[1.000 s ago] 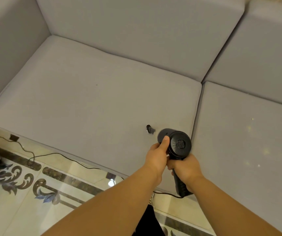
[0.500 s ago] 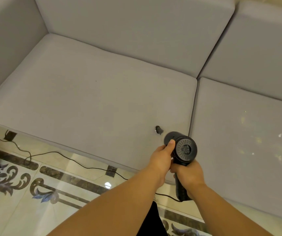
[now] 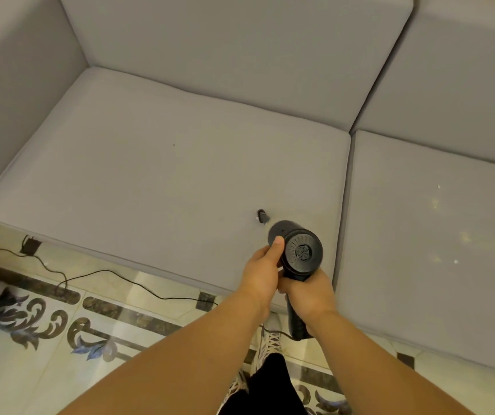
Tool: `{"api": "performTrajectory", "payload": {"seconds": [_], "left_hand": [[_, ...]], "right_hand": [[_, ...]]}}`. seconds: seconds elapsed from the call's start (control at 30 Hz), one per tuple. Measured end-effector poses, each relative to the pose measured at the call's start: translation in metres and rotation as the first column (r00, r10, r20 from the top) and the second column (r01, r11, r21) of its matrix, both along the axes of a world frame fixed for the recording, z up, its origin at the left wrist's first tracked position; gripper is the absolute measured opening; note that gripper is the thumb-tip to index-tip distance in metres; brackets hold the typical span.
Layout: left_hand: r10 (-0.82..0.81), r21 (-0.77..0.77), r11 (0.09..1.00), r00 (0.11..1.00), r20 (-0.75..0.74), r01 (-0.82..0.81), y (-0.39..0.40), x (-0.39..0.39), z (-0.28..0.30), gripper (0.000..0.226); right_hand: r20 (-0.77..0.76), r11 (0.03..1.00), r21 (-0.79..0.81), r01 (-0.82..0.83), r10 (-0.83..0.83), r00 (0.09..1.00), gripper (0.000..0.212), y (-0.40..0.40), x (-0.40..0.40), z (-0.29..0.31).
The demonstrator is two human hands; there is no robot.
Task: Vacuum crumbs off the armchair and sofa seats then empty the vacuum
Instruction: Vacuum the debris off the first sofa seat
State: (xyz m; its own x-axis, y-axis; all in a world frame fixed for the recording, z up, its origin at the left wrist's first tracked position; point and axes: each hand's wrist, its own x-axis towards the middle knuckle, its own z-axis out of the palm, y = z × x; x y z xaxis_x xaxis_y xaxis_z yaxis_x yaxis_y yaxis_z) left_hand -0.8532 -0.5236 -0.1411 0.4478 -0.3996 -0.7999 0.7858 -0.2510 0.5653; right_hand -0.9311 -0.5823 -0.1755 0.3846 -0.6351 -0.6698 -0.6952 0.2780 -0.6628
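Note:
A black handheld vacuum (image 3: 301,252) points away from me, its nozzle tip (image 3: 262,216) touching the front right part of the left grey sofa seat (image 3: 150,163). My right hand (image 3: 309,290) grips the vacuum's handle from below. My left hand (image 3: 262,269) holds the side of the vacuum's body, thumb up on the barrel. Pale crumbs (image 3: 461,235) lie scattered on the right seat cushion (image 3: 420,223). A tiny dark speck (image 3: 174,144) sits on the left cushion.
A thin black cable (image 3: 96,275) with a small plug block (image 3: 29,245) runs along the patterned tile floor (image 3: 60,354) in front of the sofa. The sofa's left armrest (image 3: 9,85) and back cushions (image 3: 234,52) enclose the seats. My shoe (image 3: 270,342) stands below the vacuum.
The view has shifted a little; the vacuum and both hands keep nearly the same spot near the cushion's front right, with the nozzle still on the fabric.

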Motion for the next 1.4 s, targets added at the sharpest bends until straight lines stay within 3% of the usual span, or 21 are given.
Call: {"api": "performTrajectory", "payload": {"seconds": [0.23,0.37,0.57,0.77,0.97,1.3,1.4], "left_hand": [[-0.145,-0.024,0.989,0.988,-0.045,0.144,-0.064,-0.011,-0.01,0.048],[-0.05,0.0,0.999,0.996,-0.072,0.05,-0.063,-0.004,-0.022,0.045],[0.158,0.078,0.985,0.984,-0.077,-0.152,-0.028,0.006,-0.018,0.036],[0.06,0.011,0.998,0.993,-0.097,-0.06,-0.031,0.004,0.007,0.032],[-0.144,-0.04,0.989,0.983,-0.112,0.141,-0.049,-0.021,0.009,0.046],[0.022,0.05,0.999,0.998,-0.056,-0.019,0.001,-0.019,-0.001,0.044],[0.012,0.043,0.999,0.999,-0.034,-0.011,0.005,-0.022,0.003,0.043]], "right_hand": [[0.007,0.977,-0.092,0.194,-0.195,0.981,0.036,-0.047,-0.015,-0.006],[-0.006,0.989,-0.059,0.138,-0.139,0.99,0.033,-0.048,-0.007,-0.019],[-0.035,0.995,0.024,-0.101,0.102,0.994,0.033,-0.025,0.012,-0.012],[-0.036,0.999,-0.034,-0.034,0.033,0.999,0.029,-0.03,0.003,0.008],[-0.056,0.997,-0.048,0.061,-0.064,0.996,0.028,-0.044,-0.027,0.013],[-0.064,0.998,0.027,-0.063,0.065,0.996,0.026,0.0,-0.016,0.004],[-0.028,0.999,0.034,-0.03,0.031,0.999,0.028,0.005,-0.019,0.009]]}}
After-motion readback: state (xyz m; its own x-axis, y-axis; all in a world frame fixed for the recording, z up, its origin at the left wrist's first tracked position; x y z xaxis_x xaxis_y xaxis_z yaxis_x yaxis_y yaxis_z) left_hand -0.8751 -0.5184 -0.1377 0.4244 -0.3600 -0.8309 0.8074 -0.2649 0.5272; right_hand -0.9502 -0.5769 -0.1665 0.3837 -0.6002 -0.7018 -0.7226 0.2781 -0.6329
